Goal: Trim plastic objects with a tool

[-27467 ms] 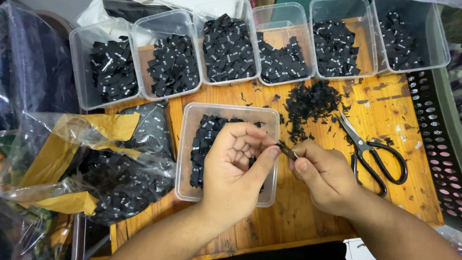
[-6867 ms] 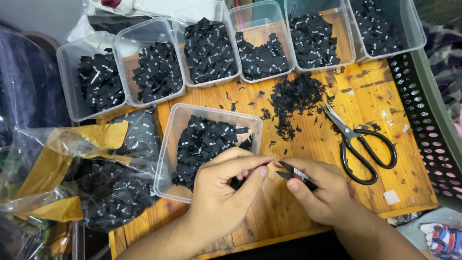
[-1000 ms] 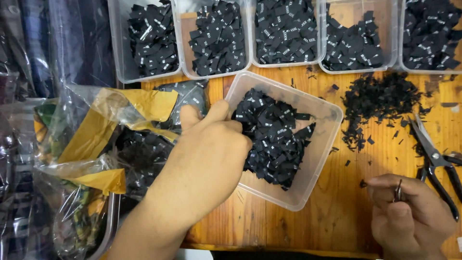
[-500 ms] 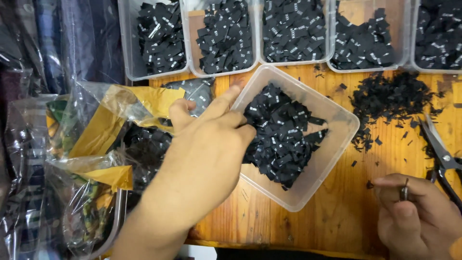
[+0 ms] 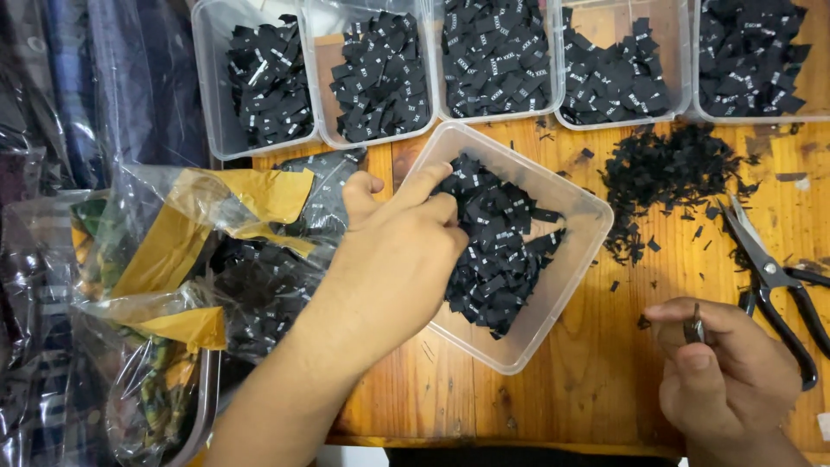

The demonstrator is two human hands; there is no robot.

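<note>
My left hand (image 5: 398, 259) reaches into a clear plastic tub (image 5: 571, 285) that is turned at an angle on the wooden table, its fingers among the small black labels (image 5: 501, 251) inside. Whether it grips any label is hidden under the fingers. My right hand (image 5: 726, 372) rests at the lower right and pinches a small black label (image 5: 693, 327) between thumb and fingers.
Several clear tubs of black labels (image 5: 380, 78) line the far edge of the table. A heap of black scraps (image 5: 674, 173) lies right of the tilted tub, black-handled scissors (image 5: 774, 285) beyond it. A crumpled clear bag with yellow tape (image 5: 207, 259) holds more labels at left.
My left hand has gone further right, from the bag's edge into the tilted tub. My right hand stays at the lower right with its label.
</note>
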